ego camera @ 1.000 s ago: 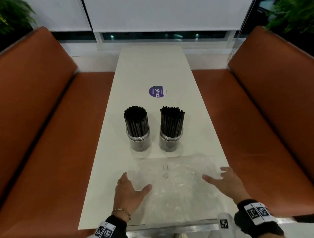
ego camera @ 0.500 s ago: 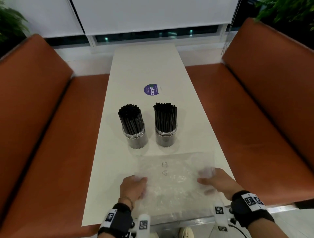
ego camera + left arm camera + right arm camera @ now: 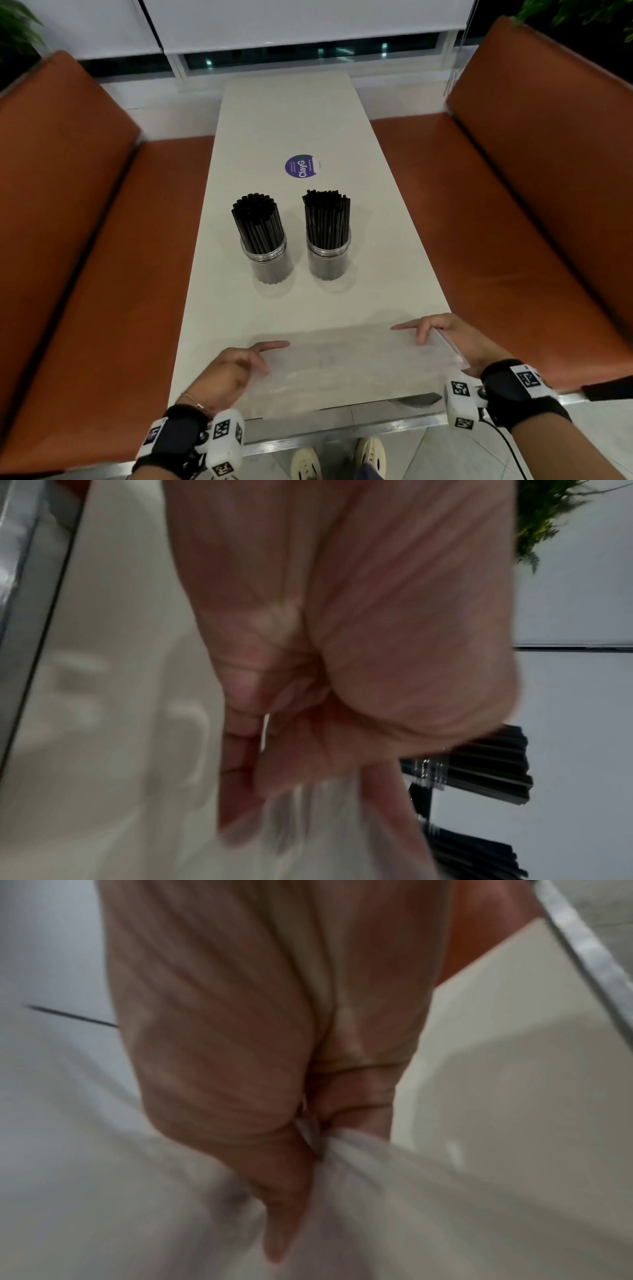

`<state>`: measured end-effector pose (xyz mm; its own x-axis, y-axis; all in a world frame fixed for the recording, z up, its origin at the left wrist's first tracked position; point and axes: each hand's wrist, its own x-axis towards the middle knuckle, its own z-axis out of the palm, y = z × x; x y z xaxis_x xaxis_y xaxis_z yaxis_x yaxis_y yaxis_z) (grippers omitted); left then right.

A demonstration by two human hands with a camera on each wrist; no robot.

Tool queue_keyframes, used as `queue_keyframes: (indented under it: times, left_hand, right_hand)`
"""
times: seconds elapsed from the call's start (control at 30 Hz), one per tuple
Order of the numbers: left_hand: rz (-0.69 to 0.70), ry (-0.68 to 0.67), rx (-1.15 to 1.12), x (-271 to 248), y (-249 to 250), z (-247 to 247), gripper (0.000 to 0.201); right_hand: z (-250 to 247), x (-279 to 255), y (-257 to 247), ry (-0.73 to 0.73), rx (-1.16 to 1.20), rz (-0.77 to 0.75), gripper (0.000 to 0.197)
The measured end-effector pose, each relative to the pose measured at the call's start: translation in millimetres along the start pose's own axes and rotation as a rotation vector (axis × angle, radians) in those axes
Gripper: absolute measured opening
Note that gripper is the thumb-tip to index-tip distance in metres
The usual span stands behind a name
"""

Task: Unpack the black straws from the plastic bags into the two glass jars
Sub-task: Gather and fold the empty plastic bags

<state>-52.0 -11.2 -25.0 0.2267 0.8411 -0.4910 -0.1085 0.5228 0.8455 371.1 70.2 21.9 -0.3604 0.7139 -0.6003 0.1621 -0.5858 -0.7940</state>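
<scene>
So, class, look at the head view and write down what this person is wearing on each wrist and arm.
Both wrists carry a black band with a white block-shaped camera mount bearing black-and-white square tag markers. The left hand also has a thin gold-coloured bracelet just above its band. From the mount by the right hand a thin black cable trails down. No sleeves show, and the fingers are bare, without gloves.

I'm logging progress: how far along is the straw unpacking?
Done: both glass jars stand full of black straws. In hand: the left hand and right hand grip the empty plastic bags at the table's near edge. Left: only clearing the bags.
</scene>
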Motion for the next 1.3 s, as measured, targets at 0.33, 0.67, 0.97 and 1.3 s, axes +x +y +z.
queue_keyframes:
  times: [0.33,0.67,0.97,1.3]
  left_hand:
    - [-0.178,-0.356,0.492,3,54,67,0.059]
    - [-0.123,-0.056,0.205,11,35,82,0.009]
    - [-0.099,-0.301,0.005,7,46,80,0.055]
    - [0.143,0.006,0.405,-7,42,74,0.037]
  right_hand:
    - [53,10,-64,-0.353,-0.465,-0.289,0.049]
    - [57,-13,-108,0.306,-0.889,-0.814,0.068]
    - [130,-11,12,-0.03,-1.7,-0.874,0.092]
    - [120,-11,-8,0.176,-1.209,-0.852,0.069]
